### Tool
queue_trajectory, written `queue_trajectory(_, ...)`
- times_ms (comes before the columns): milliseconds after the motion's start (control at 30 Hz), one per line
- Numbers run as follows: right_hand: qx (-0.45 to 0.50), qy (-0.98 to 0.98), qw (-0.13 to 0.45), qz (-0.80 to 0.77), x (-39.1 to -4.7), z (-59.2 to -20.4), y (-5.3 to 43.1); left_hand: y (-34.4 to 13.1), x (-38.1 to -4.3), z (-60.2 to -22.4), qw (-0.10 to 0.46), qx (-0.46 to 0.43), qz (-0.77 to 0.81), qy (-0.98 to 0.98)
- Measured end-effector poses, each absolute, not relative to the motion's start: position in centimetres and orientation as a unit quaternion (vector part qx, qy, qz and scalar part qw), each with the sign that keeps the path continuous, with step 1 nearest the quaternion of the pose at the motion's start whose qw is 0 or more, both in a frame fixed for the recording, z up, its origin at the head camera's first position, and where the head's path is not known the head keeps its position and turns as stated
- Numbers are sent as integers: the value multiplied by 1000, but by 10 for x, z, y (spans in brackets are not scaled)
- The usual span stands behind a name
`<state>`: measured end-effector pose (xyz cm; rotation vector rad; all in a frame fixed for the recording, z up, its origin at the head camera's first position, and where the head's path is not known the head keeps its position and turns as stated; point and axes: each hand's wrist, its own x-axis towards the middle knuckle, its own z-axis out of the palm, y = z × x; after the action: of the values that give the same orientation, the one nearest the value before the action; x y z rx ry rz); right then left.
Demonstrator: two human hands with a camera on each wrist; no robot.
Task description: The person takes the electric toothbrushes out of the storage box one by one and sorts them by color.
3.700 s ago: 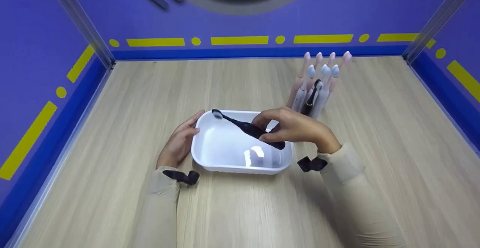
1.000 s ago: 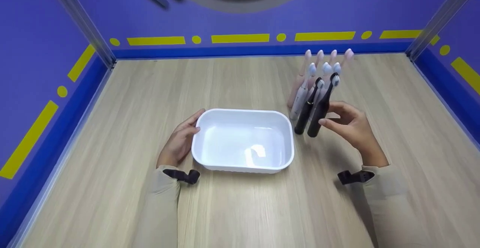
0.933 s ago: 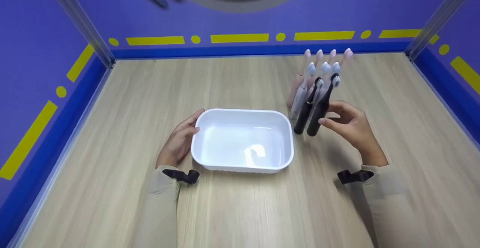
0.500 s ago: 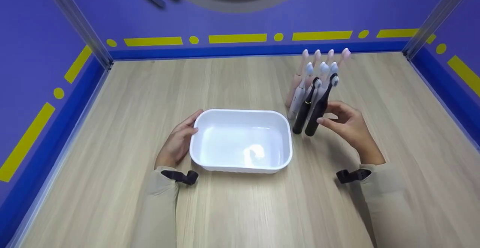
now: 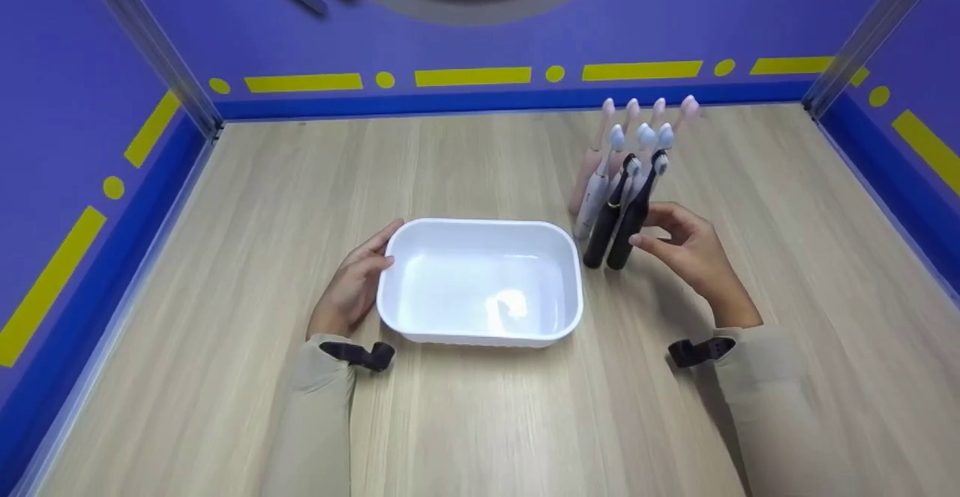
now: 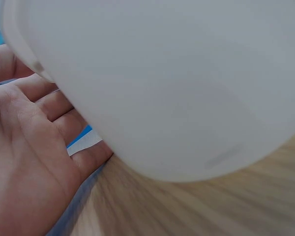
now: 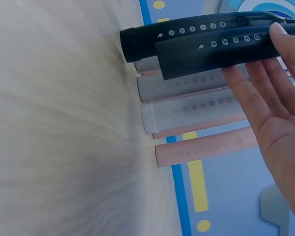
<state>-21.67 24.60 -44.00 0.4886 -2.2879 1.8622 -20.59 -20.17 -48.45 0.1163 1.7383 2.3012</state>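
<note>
My right hand (image 5: pixel 690 249) pinches a black electric toothbrush (image 5: pixel 631 221) by its handle between thumb and fingers. It is nearly upright, brush head up, at the front right of a standing group. Another black electric toothbrush (image 5: pixel 604 230) stands close to its left. The right wrist view shows the held toothbrush (image 7: pixel 201 51) overlapping the other black handle (image 7: pixel 147 42), its base slightly off the table surface. My left hand (image 5: pixel 352 287) grips the left side of a white plastic basin (image 5: pixel 480 339), thumb at the rim. In the left wrist view, its fingers (image 6: pixel 64 110) lie against the outer wall.
Behind the black pair stand several white electric toothbrushes (image 5: pixel 592 200) and, farther back, several pink ones (image 5: pixel 581 182). The basin sits just left of the group on the wooden table (image 5: pixel 465 422). Blue-purple panels (image 5: pixel 480 46) enclose the back and sides.
The right hand has carried the black toothbrush from over the basin to the group, turning it upright. In the last half second it shifts slightly left, toward the other black one. Left hand stays put.
</note>
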Motion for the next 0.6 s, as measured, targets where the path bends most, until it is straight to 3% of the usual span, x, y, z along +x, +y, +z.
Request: queue_trajectory(600,148,-768,80,618,-222,-448,242,-202,-206,-485,126,43,795,592)
